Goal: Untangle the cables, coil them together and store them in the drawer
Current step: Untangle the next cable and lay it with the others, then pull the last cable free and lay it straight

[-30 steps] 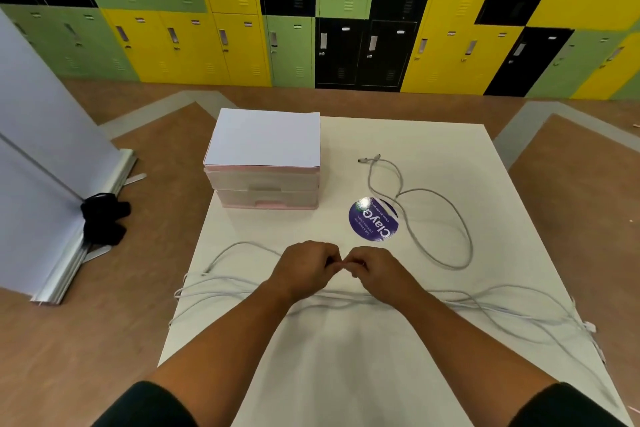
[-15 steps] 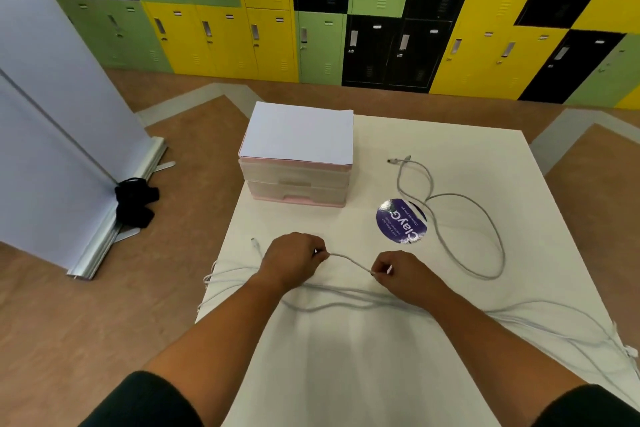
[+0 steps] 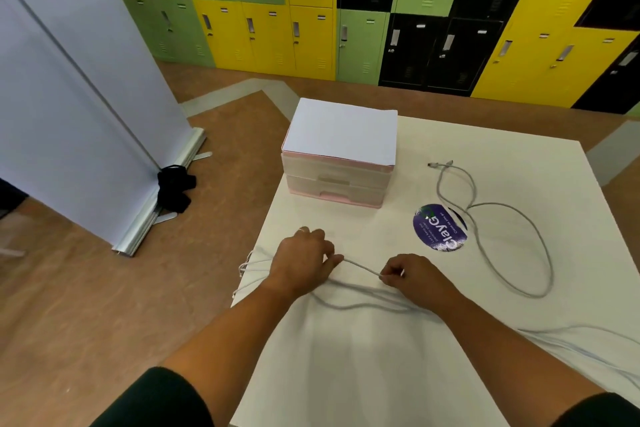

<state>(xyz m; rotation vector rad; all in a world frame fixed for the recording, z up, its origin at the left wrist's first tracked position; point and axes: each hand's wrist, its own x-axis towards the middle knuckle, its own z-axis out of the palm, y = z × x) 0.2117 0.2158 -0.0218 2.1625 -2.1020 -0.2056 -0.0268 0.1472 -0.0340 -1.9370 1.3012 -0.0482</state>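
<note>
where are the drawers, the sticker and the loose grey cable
drawers (image 3: 336,180): head view, front of the upper drawer
sticker (image 3: 440,227): head view, middle of the purple disc
grey cable (image 3: 535,296): head view, near end of its loop

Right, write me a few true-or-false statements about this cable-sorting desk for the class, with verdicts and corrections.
1. The left hand and right hand each pinch a thin white cable stretched between them. True.
2. The pink-and-clear plastic drawer unit has its bottom drawer pulled open. False: both drawers are shut.
3. A looped grey cable lies on the white table, apart from both hands. True.
4. The round purple sticker sits on top of the drawer unit. False: it lies on the table; a white paper sheet covers the unit's top.
</note>
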